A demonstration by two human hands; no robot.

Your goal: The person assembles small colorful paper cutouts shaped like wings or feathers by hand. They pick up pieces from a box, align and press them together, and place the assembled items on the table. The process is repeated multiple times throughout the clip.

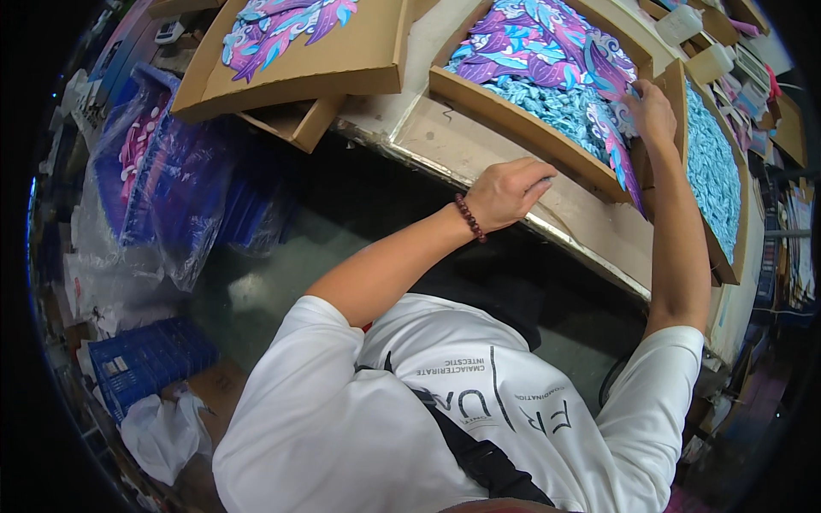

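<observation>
My right hand [652, 111] reaches over the right end of a shallow cardboard tray [530, 132]. Its fingers are bent in a pinch at the edge of a purple and blue feather-shaped cutout [609, 73]. More such cutouts [522, 43] overlap at the tray's far side, above a layer of light blue braided pieces [543, 103]. One narrow purple cutout [614, 150] slants over the tray's near wall. My left hand [510, 190], with a dark beaded bracelet at the wrist, hovers by the table's near edge. Its fingers are curled together, hiding whatever may be inside.
Another cardboard tray [714, 171] of light blue braided pieces stands at right. At upper left, a cardboard box [291, 85] bears more purple cutouts. Plastic-wrapped blue bins [162, 171] and a blue crate [150, 359] are at left. Bottles [711, 63] stand at the far right.
</observation>
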